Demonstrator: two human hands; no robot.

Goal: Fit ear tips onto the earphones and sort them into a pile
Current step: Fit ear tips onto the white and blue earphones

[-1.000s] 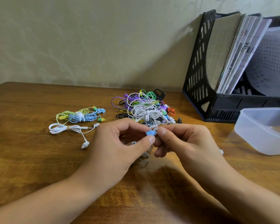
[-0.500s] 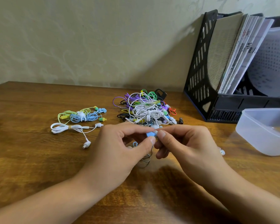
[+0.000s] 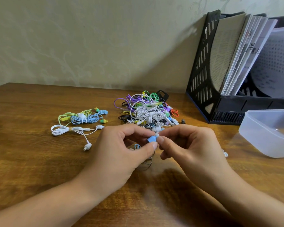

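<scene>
Brown wood made up the big table [image 3: 31, 161] that filled the lower half of the frame. A black file rack [image 3: 202, 68] full of papers stood at the upper right, against the wall. A clear plastic box [image 3: 261, 138] sat at the right edge, close to the right hand. A big tangled pile of earphones [image 3: 147, 110] in many colours lay in the middle of the frame, just behind the hands. A small sorted pile [image 3: 82, 118] with green, blue and white sets lay to the left of the middle, well apart from the big one.

Both arms came up from the bottom of the frame and met in the middle. The left hand [image 3: 120, 154] pinched a small blue earbud [image 3: 151, 138] between thumb and first finger. The right hand [image 3: 190, 148] pinched a tiny white ear tip [image 3: 156, 135] right against the earbud. A thin cord hung down under the left hand. One tiny clear ear tip [image 3: 225, 154] lay on the wood beside the right hand.

Bare wood was open at the far left and along the bottom.

Compared with a second before, the hands had barely moved, and the piles lay as they did.
</scene>
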